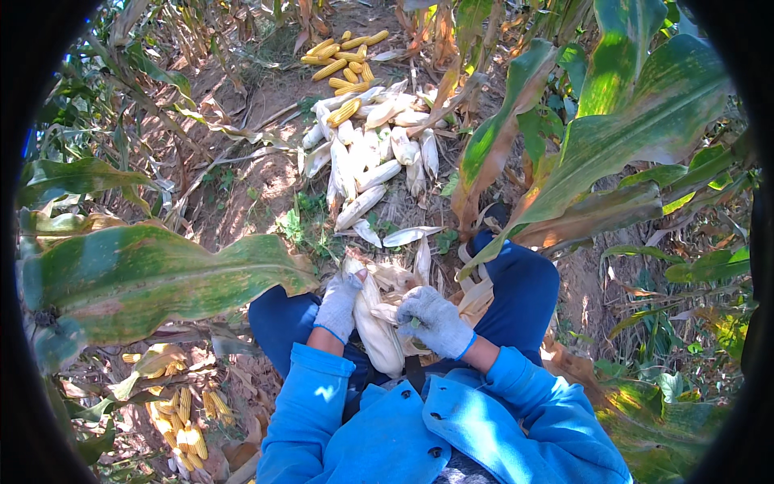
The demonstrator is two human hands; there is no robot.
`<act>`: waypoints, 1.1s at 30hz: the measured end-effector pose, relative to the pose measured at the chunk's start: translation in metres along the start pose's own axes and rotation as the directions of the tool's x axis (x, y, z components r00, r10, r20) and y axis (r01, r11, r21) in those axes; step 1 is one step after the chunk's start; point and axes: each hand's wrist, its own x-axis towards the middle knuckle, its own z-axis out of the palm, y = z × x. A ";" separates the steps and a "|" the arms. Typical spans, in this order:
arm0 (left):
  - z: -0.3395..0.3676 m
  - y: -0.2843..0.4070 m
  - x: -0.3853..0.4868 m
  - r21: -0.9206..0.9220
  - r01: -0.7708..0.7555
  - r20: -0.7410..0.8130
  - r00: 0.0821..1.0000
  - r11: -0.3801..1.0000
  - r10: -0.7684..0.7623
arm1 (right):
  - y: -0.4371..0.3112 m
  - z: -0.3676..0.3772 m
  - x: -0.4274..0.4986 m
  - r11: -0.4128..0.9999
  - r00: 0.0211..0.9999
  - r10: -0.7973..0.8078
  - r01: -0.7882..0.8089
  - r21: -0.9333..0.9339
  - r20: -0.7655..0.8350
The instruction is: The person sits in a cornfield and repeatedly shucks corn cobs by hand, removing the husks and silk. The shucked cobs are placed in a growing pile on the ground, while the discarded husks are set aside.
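My left hand [338, 307], in a pale knit glove with its thumb tip bare, grips the upper part of a corn ear [376, 327] still wrapped in cream-coloured husk. The ear slants between my knees, its stout end toward my body. On its right side, my gloved right hand [432, 320] has its fingers curled on a strip of dry husk [386, 313] beside the ear. Part of that strip is hidden by my fingers. Loose dry husks [478, 300] lie on the ground between my legs.
Ahead is a pile of unhusked corn ears [369, 151], with bare yellow cobs [341, 57] beyond it. More yellow cobs [181, 423] lie at lower left. A broad corn leaf [163, 278] reaches over my left knee; other large leaves [629, 139] overhang the right side.
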 end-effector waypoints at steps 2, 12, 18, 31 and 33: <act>0.003 0.001 -0.004 0.004 -0.021 0.034 0.999 1.000 0.021 | 0.002 0.001 0.009 0.998 0.998 0.035 -0.032 0.056 -0.054; -0.019 -0.031 0.001 -0.360 0.211 0.223 0.965 0.909 -0.136 | -0.014 0.042 0.055 0.995 1.000 -0.027 0.029 0.098 -0.015; 0.019 0.013 0.015 0.174 -0.234 -0.115 0.960 0.956 0.256 | -0.040 0.017 0.046 0.998 0.987 -0.035 0.042 -0.042 0.156; 0.105 0.143 0.061 0.229 -0.497 0.113 0.868 0.837 0.484 | -0.045 -0.049 0.049 0.977 0.978 -0.203 0.198 -0.085 -0.051; 0.099 0.145 0.072 0.029 -0.298 0.087 0.952 0.954 0.295 | -0.035 -0.051 0.061 0.964 0.988 -0.128 0.145 0.223 -0.090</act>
